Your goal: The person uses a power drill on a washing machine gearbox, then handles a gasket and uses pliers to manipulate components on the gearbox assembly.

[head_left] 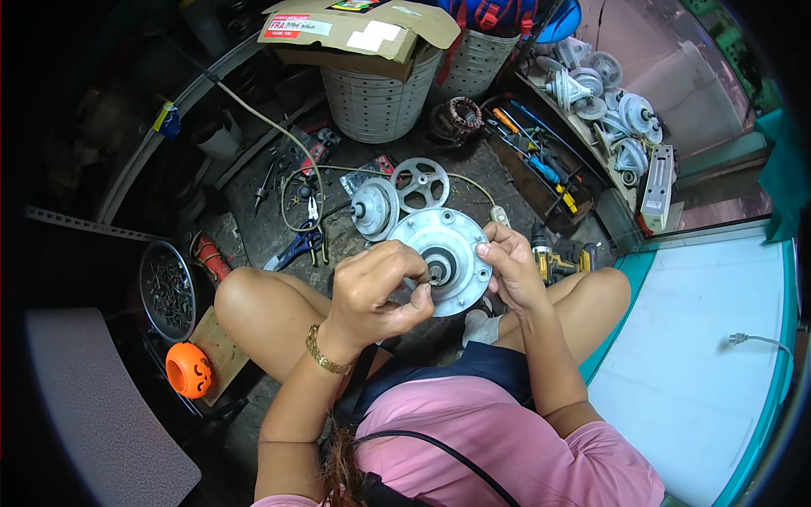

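Note:
A round grey metal flange with a central hub and small holes around its rim is held up over my lap. My right hand grips its right edge, thumb on the face. My left hand, with a gold watch on the wrist, is closed in a pinch at the dark central shaft. Whatever those fingertips hold is too small to make out. Just beyond the flange lie a second metal hub piece and a spoked pulley wheel.
Blue-handled scissors and a yellow cordless drill lie near my knees. At left are a bowl of screws and an orange pumpkin bucket. A tool tray, a perforated bin and piled pulleys stand farther off.

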The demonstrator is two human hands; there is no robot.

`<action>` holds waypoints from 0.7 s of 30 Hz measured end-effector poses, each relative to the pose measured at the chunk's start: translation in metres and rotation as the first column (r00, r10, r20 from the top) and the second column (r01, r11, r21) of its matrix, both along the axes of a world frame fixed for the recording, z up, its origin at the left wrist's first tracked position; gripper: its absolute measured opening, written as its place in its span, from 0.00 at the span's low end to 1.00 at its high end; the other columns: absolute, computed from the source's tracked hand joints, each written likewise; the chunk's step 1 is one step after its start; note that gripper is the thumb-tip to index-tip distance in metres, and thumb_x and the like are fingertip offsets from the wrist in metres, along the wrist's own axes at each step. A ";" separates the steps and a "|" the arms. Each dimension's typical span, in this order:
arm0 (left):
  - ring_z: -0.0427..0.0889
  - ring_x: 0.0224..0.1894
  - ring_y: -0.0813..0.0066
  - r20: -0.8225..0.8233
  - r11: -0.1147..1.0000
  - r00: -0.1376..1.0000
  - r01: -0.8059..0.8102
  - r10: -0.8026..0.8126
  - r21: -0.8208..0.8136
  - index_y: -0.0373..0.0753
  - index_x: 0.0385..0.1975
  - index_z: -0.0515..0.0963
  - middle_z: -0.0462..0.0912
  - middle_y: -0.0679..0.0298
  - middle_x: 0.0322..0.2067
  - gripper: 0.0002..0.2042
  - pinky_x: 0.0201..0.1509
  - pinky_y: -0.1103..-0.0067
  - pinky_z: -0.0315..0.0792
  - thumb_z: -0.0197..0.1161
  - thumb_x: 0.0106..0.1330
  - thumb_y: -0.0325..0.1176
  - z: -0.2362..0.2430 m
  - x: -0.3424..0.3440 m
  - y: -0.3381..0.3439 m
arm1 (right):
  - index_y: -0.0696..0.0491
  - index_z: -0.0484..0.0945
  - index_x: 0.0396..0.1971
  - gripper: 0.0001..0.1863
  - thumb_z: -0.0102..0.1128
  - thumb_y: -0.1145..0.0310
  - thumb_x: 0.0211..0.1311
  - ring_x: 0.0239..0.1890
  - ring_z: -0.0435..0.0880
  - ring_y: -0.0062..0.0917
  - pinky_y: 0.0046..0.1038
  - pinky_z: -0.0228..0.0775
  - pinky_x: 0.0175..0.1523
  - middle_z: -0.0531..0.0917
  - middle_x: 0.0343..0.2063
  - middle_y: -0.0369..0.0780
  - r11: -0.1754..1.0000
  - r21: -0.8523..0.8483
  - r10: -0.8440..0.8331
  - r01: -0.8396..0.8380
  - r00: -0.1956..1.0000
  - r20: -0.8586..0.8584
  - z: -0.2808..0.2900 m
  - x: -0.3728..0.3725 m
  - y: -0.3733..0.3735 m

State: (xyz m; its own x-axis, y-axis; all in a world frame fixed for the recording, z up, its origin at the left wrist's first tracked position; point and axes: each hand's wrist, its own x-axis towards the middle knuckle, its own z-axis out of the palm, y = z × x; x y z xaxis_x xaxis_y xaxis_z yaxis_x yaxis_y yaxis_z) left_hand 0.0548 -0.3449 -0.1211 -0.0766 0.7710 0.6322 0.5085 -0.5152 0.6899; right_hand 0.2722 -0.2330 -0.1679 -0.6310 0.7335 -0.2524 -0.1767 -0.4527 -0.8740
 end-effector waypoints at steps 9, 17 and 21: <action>0.82 0.24 0.77 0.217 0.998 0.976 0.038 -0.027 -0.048 0.36 0.28 0.78 0.83 0.62 0.26 0.08 0.26 0.82 0.75 0.68 0.49 0.20 -0.012 0.004 -0.002 | 0.56 0.77 0.35 0.08 0.68 0.70 0.66 0.13 0.73 0.08 0.12 0.63 0.17 0.82 0.21 0.32 1.000 0.012 0.013 -0.013 0.999 0.046 0.008 0.001 -0.002; 0.82 0.24 0.78 0.223 0.992 0.972 0.090 -0.069 -0.086 0.33 0.31 0.81 0.84 0.61 0.28 0.09 0.27 0.83 0.75 0.68 0.49 0.19 -0.011 0.000 -0.003 | 0.58 0.75 0.37 0.10 0.67 0.70 0.65 0.11 0.73 0.10 0.11 0.62 0.16 0.82 0.19 0.34 1.000 0.020 0.002 -0.003 0.998 0.065 0.006 0.003 -0.002; 0.82 0.24 0.78 0.196 0.993 0.978 0.088 -0.072 -0.077 0.33 0.31 0.81 0.84 0.61 0.28 0.09 0.27 0.83 0.75 0.67 0.49 0.19 -0.011 0.000 -0.004 | 0.58 0.75 0.36 0.10 0.67 0.70 0.65 0.11 0.73 0.10 0.11 0.61 0.15 0.82 0.19 0.34 1.000 0.014 0.021 -0.023 0.996 0.084 0.006 0.003 -0.002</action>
State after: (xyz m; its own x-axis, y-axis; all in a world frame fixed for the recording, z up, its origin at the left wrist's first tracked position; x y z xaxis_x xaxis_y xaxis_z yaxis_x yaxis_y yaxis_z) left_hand 0.0547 -0.3487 -0.1321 -0.1267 0.8298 0.5435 0.3210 -0.4841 0.8140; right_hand 0.2756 -0.2353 -0.1620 -0.6242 0.7238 -0.2940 -0.0927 -0.4423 -0.8921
